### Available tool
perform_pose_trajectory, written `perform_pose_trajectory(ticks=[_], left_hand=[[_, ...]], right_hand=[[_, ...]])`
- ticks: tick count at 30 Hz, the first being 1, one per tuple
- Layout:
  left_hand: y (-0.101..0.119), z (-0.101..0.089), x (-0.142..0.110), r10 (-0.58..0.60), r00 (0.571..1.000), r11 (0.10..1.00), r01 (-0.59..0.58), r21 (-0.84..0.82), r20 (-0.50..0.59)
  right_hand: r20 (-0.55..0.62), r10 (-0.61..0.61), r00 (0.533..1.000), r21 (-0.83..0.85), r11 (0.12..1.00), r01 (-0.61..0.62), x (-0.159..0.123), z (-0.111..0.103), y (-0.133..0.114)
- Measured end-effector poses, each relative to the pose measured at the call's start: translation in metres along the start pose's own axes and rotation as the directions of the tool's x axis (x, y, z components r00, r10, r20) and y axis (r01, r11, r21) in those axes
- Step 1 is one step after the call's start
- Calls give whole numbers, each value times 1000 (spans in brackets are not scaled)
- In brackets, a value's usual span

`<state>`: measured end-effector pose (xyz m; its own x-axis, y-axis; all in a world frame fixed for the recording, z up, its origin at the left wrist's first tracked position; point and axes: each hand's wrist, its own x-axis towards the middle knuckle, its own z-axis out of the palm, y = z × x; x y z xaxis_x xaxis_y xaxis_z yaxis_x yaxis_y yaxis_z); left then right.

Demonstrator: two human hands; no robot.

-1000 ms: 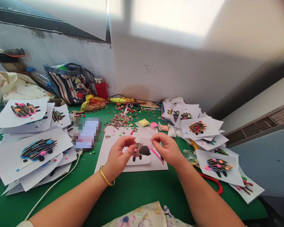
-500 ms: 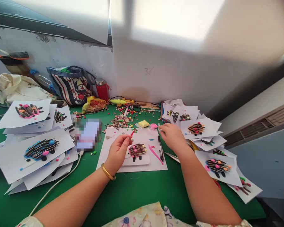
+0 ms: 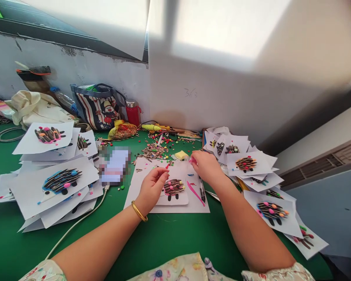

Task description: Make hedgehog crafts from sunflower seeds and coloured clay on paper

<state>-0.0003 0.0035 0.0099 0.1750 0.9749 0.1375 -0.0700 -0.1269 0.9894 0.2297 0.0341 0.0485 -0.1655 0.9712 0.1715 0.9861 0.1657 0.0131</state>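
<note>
My left hand (image 3: pixel 154 185), with a gold bangle at the wrist, hovers over the left edge of a small white card (image 3: pixel 179 201). Its thumb and fingertips are pinched; a small red bit shows at their tips, but I cannot tell if they hold it. The card bears a hedgehog (image 3: pixel 174 187) of striped seeds with pink and yellow clay dots. It lies on a larger white sheet (image 3: pixel 158 208). At the sheet's upper right, my right hand (image 3: pixel 206 166) has its fingers closed on pink clay (image 3: pixel 190 160), mostly hidden. Beside it lies yellow clay (image 3: pixel 181 155) in clear wrapping.
A pink clay tool (image 3: pixel 195 193), black pens (image 3: pixel 202 191) and scissors (image 3: pixel 213 196) lie right of the card. Piled hedgehog cards flank both sides. Loose seeds (image 3: pixel 153 151) and clay balls are scattered behind. A phone (image 3: pixel 115 166) with a cable lies left; a red flask (image 3: pixel 132 114) stands behind.
My right hand has moved slightly left and closed its fingers on the pink clay, which lay beside them before. My left hand keeps its pinch over the card. The whole view has shifted slightly.
</note>
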Motion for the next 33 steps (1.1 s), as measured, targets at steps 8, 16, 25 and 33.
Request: perform_pose_trajectory(ticks=[8, 16, 25, 33], left_hand=[[6, 6, -7, -30, 991, 999, 27, 26, 128], [6, 11, -9, -109, 972, 993, 114, -13, 210], [5, 3, -6, 175, 979, 953, -195, 233, 103], [4, 1, -7, 243, 941, 846, -325, 423, 236]], right_hand=[[-223, -152, 963, 533, 808, 251, -57, 3, -52], [-287, -151, 946, 611, 732, 302, -61, 27, -48], [-369, -132, 920, 578, 743, 338, -62, 26, -44], [-342, -138, 930, 598, 731, 329, -64, 27, -49]])
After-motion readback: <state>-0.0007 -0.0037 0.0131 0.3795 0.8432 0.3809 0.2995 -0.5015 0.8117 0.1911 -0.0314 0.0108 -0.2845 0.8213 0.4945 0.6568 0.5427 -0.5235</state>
